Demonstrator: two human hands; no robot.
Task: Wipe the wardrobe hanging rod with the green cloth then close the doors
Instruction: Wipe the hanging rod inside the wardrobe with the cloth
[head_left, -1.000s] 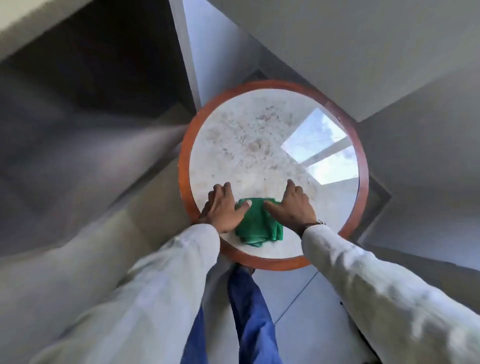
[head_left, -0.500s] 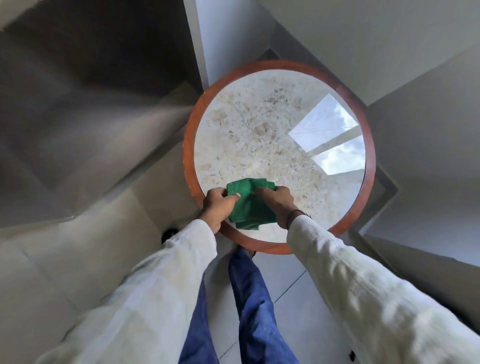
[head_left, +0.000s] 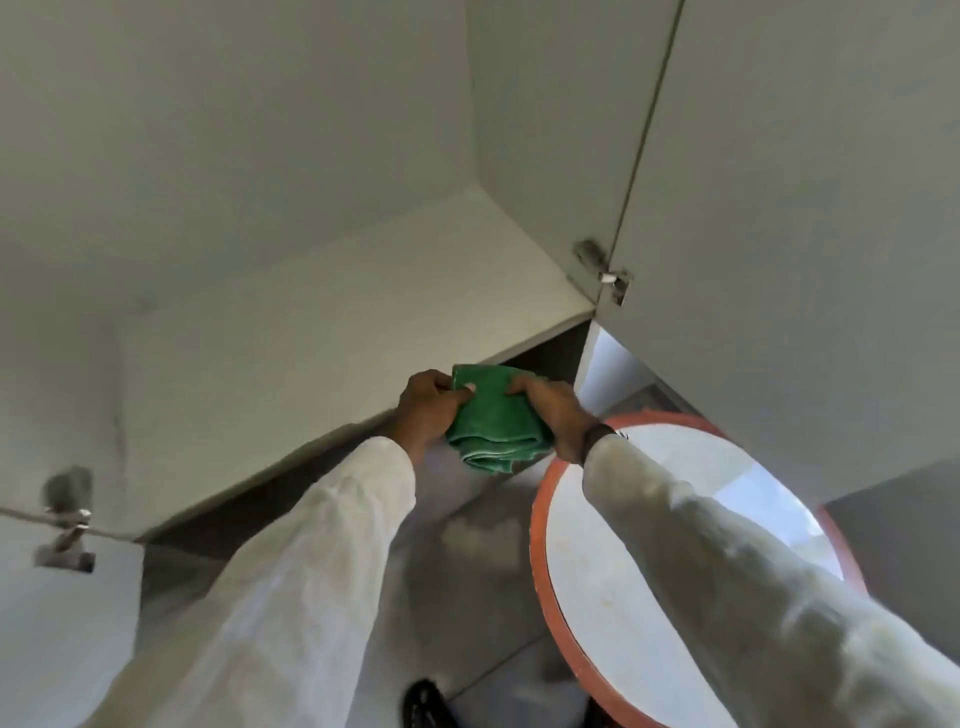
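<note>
Green cloth (head_left: 493, 423), folded and bunched, held up in the air between both hands, just in front of the open wardrobe's bottom shelf (head_left: 332, 332) edge, off the desk. Left hand (head_left: 428, 410) pinches the cloth's upper left edge, thumb on top. Right hand (head_left: 553, 413) grips the upper right edge, fingers curled into the fabric; dark watch band at the wrist. Both arms in white sleeves (head_left: 291, 582). Round desk (head_left: 543, 525), orange rim, pale top, sits low right, under the right forearm. Open wardrobe door (head_left: 779, 208) on the right with a metal hinge (head_left: 602, 270); another hinge (head_left: 65, 519) at far left. Hanging rod not visible.
</note>
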